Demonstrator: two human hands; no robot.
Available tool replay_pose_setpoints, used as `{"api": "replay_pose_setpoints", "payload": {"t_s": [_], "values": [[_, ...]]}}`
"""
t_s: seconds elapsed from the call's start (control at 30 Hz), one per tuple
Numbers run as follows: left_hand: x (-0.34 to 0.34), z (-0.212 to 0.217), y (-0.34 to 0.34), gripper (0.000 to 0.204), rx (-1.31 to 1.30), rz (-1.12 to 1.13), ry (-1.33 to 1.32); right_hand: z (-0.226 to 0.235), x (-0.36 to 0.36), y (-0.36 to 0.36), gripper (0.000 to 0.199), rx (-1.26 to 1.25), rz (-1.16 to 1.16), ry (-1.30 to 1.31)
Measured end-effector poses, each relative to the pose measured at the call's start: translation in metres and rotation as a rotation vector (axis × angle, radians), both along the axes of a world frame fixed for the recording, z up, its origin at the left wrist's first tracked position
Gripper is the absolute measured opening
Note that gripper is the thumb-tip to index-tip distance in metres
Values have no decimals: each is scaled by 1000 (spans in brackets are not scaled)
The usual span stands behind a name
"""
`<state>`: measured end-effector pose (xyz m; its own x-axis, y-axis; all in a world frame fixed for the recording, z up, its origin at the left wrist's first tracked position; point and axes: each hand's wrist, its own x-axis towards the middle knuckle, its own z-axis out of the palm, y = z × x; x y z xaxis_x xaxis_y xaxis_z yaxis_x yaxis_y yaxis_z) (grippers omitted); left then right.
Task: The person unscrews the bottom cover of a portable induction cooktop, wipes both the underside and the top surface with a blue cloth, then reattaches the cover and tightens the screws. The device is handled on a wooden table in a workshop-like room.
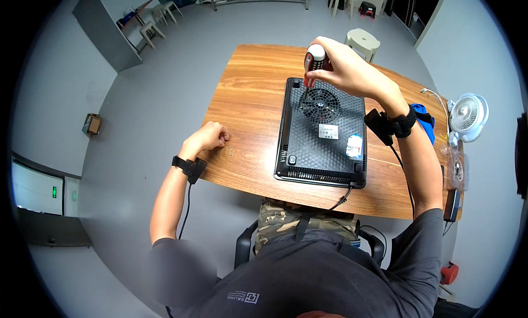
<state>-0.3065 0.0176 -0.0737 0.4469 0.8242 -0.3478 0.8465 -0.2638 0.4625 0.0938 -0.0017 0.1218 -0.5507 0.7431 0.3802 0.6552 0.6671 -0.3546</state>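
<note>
A black induction cooktop (308, 147) lies underside up on the table, showing a round fan grille (320, 105), labels and a power cord (344, 199). My right hand (349, 70) is wrapped round the thick handle of a screwdriver (315, 55), white, red and black. Its shaft points down at the far left edge of the grille; whether the tip touches a screw cannot be made out. Resting on the table left of the cooktop, my left hand (209, 136) has its fingers curled in, and what they hold, if anything, is hidden. Beside them lie a few tiny screw-like pieces (230, 151).
The wooden table (247, 87) carries a small white fan (469, 113), a blue item (422, 120), a clear plastic container (456, 169) and a black adapter (452, 205) along its right side. A beige stool (363, 41) stands beyond the far edge. Cables hang from both wrist straps.
</note>
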Motion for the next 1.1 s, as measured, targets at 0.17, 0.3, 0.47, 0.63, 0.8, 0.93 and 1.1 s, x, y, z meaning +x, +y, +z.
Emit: {"api": "replay_pose_setpoints", "payload": {"t_s": [0.17, 0.3, 0.47, 0.63, 0.8, 0.93, 1.1], "values": [[5, 30, -6, 33, -3, -35, 8, -2, 4, 5, 38, -42, -11, 4], [-3, 20, -20, 43, -28, -112, -22, -5, 6, 7, 41, -13, -39, -56], [5, 7, -30, 47, -53, -115, -84, -9, 9, 12, 41, -30, -20, -40], [3, -2, -26, 39, -15, -130, -118, -7, 7, 8, 40, -15, -14, -50], [-2, -5, -23, 41, -44, -124, -93, -5, 4, 2, 38, -32, 15, 63], [8, 9, -35, 49, -76, -72, -138, -5, 10, -2, 38, -24, -39, 9], [15, 1, -43, 51, 115, -104, -80, -1, 12, -6, 38, -8, -24, -24]]}}
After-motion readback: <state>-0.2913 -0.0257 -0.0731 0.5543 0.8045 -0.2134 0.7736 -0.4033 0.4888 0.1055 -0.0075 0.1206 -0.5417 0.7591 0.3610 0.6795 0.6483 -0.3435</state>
